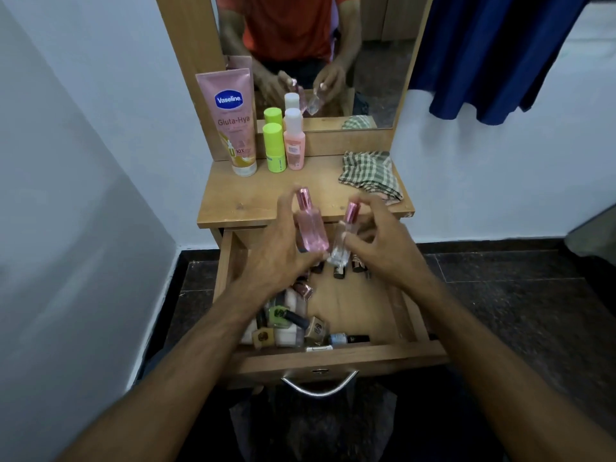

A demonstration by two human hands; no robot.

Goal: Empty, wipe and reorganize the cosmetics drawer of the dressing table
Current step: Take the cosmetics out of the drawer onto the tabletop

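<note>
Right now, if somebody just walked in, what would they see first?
First, the two little bottles held up over the open drawer: the left hand holds a pink bottle and the right hand holds a clear bottle with a pink cap. Next, the big pink Vaseline tube standing at the table's back left, beside the mirror. Jumbled nail polish bottles lie in the drawer's front left corner.

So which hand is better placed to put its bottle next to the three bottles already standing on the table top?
Probably the left hand. Its pink bottle is on the same side as the standing bottles at back left. The right hand, with the clear bottle, is nearer the checked cloth.
</note>
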